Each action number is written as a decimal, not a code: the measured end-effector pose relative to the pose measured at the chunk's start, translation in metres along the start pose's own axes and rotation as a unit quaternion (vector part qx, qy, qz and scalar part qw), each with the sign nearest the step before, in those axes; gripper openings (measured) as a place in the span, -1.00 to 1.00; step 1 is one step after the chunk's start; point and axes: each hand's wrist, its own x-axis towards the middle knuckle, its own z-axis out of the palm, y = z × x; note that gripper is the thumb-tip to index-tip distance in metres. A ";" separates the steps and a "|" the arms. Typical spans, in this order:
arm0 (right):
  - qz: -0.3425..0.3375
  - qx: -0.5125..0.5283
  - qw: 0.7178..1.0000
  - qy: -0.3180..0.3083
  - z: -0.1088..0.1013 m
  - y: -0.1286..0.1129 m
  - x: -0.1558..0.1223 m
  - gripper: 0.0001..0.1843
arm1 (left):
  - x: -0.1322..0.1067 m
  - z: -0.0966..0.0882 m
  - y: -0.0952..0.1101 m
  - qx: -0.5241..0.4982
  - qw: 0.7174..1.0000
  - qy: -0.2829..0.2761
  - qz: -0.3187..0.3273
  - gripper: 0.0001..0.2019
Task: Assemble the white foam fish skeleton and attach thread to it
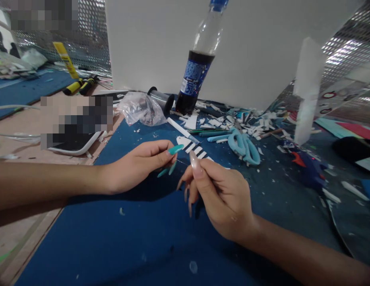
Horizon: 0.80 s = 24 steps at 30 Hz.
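My left hand (140, 165), with long turquoise nails, is closed in a pinch above the blue mat (119, 242). A fine thread (182, 162) runs from its fingertips toward my right hand (226, 198). That hand is also closed, thumb pressed toward the curled fingers; its exact hold on the thread is partly hidden. Just behind the hands lies a white cut-out with parallel strips (195, 151), partly covered by the right thumb. A white pen (180, 129) rests beyond it, close to light-blue scissors (244, 147).
Behind stand a cola bottle (192, 77) and a white board (149, 43). A clear bag (140, 109) and a spool (161, 99) lie left of the bottle, near a phone (77, 137). White scraps (262, 123) and a blue glue gun (310, 169) are at right.
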 end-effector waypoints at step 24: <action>0.047 0.031 0.997 -0.050 0.001 0.005 0.002 -0.63 | -0.010 -0.001 0.003 0.232 0.958 0.098 0.138 -0.74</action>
